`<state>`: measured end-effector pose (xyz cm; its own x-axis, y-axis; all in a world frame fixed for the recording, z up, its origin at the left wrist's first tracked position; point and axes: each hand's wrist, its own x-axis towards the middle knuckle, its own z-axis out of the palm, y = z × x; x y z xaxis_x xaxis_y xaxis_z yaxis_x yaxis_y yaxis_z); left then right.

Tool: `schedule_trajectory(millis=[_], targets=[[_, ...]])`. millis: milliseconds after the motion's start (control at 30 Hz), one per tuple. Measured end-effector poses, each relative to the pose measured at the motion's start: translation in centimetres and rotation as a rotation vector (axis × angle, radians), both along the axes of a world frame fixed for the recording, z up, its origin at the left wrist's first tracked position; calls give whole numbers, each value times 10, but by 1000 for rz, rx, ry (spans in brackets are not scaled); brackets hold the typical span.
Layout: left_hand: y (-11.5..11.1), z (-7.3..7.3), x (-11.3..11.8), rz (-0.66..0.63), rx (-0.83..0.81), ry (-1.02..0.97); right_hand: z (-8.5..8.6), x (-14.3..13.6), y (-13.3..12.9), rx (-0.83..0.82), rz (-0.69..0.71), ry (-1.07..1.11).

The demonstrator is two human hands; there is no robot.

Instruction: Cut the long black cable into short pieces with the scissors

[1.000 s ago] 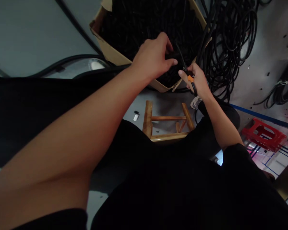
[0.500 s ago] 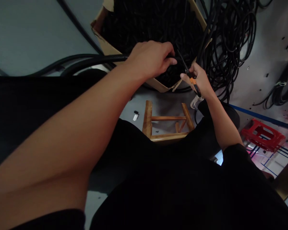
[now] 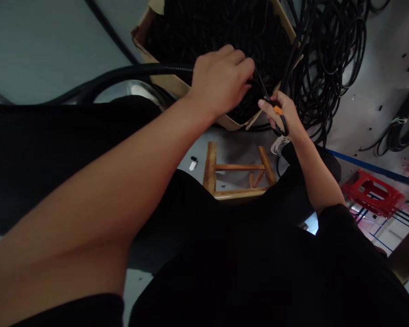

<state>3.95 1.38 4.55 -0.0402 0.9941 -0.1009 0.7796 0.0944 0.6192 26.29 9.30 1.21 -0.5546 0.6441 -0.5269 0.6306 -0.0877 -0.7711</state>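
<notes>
Over the front of a cardboard box (image 3: 172, 84), my left hand (image 3: 220, 81) is closed around a black ribbed hose (image 3: 157, 69), which runs off to the left across my leg. The hose's end is hidden behind my fingers. My right hand (image 3: 284, 111) holds scissors with black and orange handles (image 3: 278, 110). Their dark blades (image 3: 261, 84) point up and left, close by the left fingertips. Whether the blades touch the hose I cannot make out. Many short black tube pieces (image 3: 221, 27) fill the box beneath both hands.
Tangled black hoses (image 3: 327, 59) hang beside the box at right. A wooden stool (image 3: 210, 168) stands between my legs, with a small white piece (image 3: 192, 165) on the floor nearby. Farther right are a red plastic stool (image 3: 373, 193) and a coiled black hose (image 3: 407, 120).
My left hand has risen slightly and turned, its fingers curling more, and the hose has lifted with it. The right fingers have closed further on the scissors, whose blades now stand steeper.
</notes>
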Motion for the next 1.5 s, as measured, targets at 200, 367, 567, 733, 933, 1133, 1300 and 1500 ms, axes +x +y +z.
schedule_trajectory(millis=[200,367,567,733,933,1133,1300,1500], targets=[[-1,7,7,-200,-4,242,4,-2,-5,-60,17,24],[-3,11,7,-264,-4,274,13,-1,-4,-68,55,-8],[3,2,-13,37,-95,-20,20,4,3,-20,29,-19],[8,-11,-18,283,-168,-224,15,5,1,-4,94,20],[9,-11,2,306,-188,-411,5,3,-3,51,132,28],[2,-9,-2,214,-203,-192,7,-1,1,98,45,-10],[-1,-17,-7,119,-130,-183,16,-6,-4,11,1,-10],[0,-15,-1,16,-196,-189,16,-6,1,41,31,12]])
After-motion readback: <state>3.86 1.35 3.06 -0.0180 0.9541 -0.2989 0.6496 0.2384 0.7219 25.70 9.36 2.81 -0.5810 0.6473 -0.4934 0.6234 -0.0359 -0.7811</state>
